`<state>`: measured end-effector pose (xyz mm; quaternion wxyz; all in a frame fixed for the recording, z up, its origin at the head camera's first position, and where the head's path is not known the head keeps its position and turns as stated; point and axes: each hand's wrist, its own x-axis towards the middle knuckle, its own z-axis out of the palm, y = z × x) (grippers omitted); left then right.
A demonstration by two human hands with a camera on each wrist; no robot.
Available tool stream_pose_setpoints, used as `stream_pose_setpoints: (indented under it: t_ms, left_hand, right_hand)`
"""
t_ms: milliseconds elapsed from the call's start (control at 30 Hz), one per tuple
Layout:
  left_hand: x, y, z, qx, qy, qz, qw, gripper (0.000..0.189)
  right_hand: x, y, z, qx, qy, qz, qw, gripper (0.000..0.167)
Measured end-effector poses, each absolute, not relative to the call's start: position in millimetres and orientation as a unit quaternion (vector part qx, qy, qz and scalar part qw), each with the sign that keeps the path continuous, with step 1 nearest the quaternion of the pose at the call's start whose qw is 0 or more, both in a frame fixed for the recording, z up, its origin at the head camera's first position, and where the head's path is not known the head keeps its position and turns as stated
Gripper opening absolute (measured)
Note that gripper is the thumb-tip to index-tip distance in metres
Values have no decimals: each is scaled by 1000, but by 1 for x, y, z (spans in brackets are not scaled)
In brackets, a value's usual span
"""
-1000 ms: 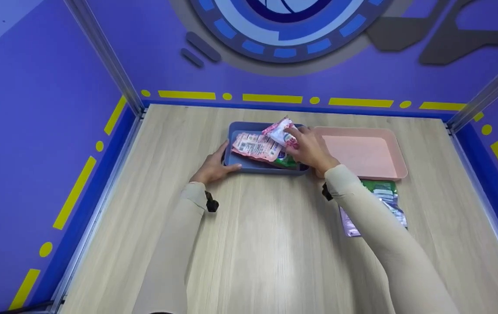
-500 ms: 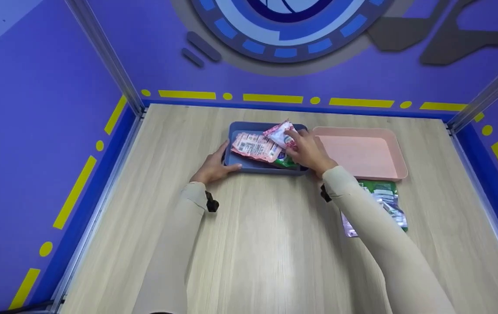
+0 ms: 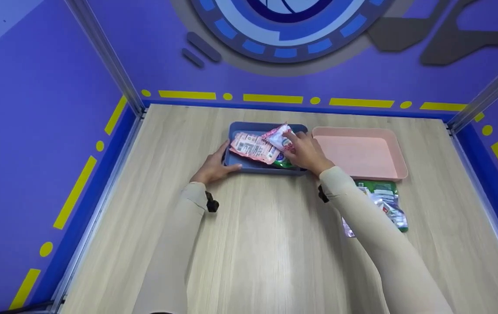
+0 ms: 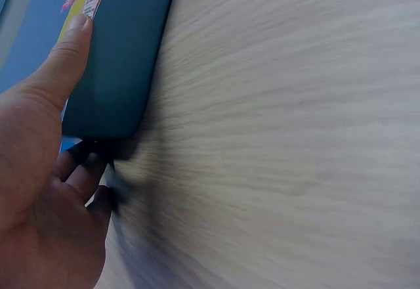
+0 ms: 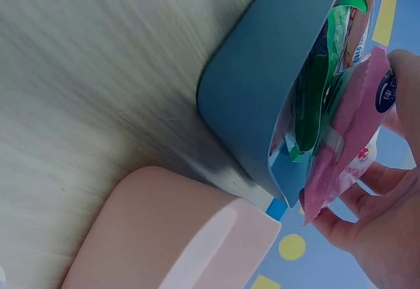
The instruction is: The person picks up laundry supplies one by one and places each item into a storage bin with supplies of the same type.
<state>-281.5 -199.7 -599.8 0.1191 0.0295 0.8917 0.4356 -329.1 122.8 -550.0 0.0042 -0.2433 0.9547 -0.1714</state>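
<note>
A blue-grey tray (image 3: 270, 171) stands at the back of the table. My left hand (image 3: 215, 168) grips its left end, thumb at the front rim and fingers round the end wall; in the left wrist view the thumb (image 4: 69, 56) lies along the tray's rim. My right hand (image 3: 309, 151) pinches a pink-and-white packet (image 3: 278, 136), tilted over the tray's right half. A pink packet (image 3: 253, 147) with printed text lies inside at the left, partly over a green packet (image 3: 282, 161). The right wrist view shows the pinched packet (image 5: 348, 125) beside the green one.
Right of the blue-grey tray stands a pink tray (image 3: 357, 152) with a bare floor. In front of it lie green and purple-silver packets (image 3: 386, 203), partly hidden by my right sleeve (image 3: 375, 226). Blue-purple panels (image 3: 266, 83) border the table at the back and sides.
My right hand has shifted slightly left and down with the pinched packet, and the pink packet beneath has slid slightly left. My left hand has stayed in place on the tray.
</note>
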Motion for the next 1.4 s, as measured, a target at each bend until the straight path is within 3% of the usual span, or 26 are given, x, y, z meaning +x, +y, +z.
stream_pose_setpoints:
  t_ms: [767, 1100, 1400]
  left_hand:
    - [-282, -200, -599, 32, 894, 431, 118, 107]
    - [-282, -199, -599, 29, 895, 428, 121, 106]
    - [-282, -201, -601, 43, 898, 422, 112, 107]
  right_hand:
    - [-331, 122, -557, -234, 960, -155, 8, 56]
    - [-332, 122, -559, -206, 964, -160, 50, 62]
    - [-332, 122, -563, -192, 965, -173, 52, 62]
